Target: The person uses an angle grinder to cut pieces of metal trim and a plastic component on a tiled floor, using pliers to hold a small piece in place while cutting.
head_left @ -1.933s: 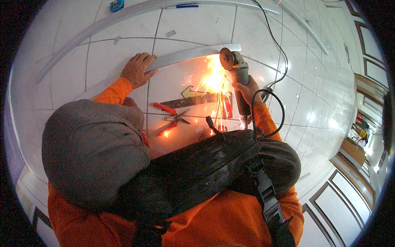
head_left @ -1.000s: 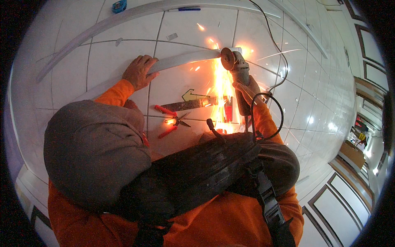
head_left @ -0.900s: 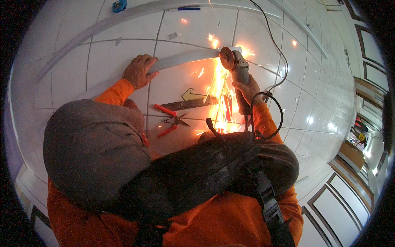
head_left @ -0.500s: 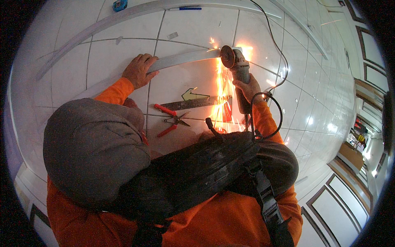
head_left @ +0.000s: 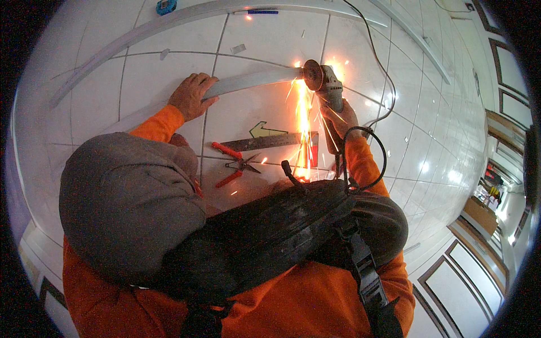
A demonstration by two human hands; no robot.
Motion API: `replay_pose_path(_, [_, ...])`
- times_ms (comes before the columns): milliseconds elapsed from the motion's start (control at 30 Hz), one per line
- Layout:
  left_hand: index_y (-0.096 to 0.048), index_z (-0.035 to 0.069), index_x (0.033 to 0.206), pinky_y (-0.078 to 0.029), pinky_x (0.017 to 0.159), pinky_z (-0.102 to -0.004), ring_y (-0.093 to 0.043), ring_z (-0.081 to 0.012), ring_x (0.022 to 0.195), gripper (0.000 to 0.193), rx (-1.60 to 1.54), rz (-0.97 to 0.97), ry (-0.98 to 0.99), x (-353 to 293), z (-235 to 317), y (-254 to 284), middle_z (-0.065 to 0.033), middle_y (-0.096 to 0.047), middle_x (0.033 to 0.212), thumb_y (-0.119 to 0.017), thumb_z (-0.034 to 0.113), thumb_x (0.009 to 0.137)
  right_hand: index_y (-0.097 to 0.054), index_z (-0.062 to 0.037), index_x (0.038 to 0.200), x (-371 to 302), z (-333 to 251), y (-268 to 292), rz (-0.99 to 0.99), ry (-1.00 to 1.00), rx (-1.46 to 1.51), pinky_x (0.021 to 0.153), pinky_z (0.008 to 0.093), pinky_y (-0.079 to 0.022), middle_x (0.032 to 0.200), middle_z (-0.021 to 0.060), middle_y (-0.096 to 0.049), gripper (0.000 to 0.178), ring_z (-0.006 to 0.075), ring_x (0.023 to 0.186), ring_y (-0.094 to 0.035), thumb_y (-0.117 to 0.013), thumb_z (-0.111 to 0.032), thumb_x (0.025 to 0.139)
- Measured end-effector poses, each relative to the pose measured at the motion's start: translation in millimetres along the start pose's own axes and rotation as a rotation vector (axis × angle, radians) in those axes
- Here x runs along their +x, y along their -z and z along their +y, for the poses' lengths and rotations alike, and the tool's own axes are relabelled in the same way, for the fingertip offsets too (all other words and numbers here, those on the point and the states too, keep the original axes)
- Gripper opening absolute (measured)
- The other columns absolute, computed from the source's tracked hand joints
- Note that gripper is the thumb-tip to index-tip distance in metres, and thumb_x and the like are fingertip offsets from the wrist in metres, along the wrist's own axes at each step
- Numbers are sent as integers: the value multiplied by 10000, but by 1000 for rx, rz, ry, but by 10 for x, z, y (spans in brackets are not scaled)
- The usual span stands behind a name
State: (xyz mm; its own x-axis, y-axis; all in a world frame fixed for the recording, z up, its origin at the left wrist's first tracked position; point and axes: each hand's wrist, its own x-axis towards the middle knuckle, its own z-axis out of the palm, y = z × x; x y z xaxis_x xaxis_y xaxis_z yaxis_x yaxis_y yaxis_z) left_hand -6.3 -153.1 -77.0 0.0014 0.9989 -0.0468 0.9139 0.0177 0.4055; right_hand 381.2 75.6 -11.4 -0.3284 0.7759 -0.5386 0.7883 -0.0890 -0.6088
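In my right hand [head_left: 341, 115] is an angle grinder [head_left: 332, 96], its disc [head_left: 313, 74] against the right end of a pale metal profile [head_left: 253, 80]. Bright sparks [head_left: 303, 118] stream from the contact toward my body. My left hand [head_left: 193, 96] is closed over the profile's left part, pressing it near the floor. Between my arms lie red-handled snips [head_left: 236, 164] with their blades apart, and a metal ruler or square [head_left: 267, 141] beside a yellowish arrow-shaped piece [head_left: 266, 130]. Sparks hide part of the ruler.
A long metal profile [head_left: 163, 26] curves across the far floor, with a blue tape measure [head_left: 165, 7] and a blue pen [head_left: 262, 12] close by. Another profile [head_left: 414, 36] lies at the far right. The grinder's cord [head_left: 390, 84] runs along the right. Small scraps [head_left: 238, 49] dot the tiles.
The grinder's head has shifted very slightly, and the spark stream has become narrower and brighter. My left hand stays in place on the profile.
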Motion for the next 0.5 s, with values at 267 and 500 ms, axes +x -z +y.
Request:
replay_pose_path(267, [-511, 70, 1268, -429, 1003, -429, -520, -322, 1116, 489, -5, -15, 22, 16, 35, 38, -146, -536, 1190, -652, 333, 881, -590, -40, 1103, 7, -109, -4, 35, -42, -78, 776, 365, -527, 975, 121, -692, 599, 221, 850, -663, -829, -370, 664])
replay_pose_path(500, [-512, 69, 1262, -430, 1001, -428, -519, -320, 1117, 485, -14, -38, 35, 11, 48, 70, -145, -533, 1195, -655, 327, 878, -561, 11, 1155, -47, -209, 22, -22, -43, -42, 795, 362, -522, 991, 143, -665, 657, 245, 863, -650, -796, -390, 691])
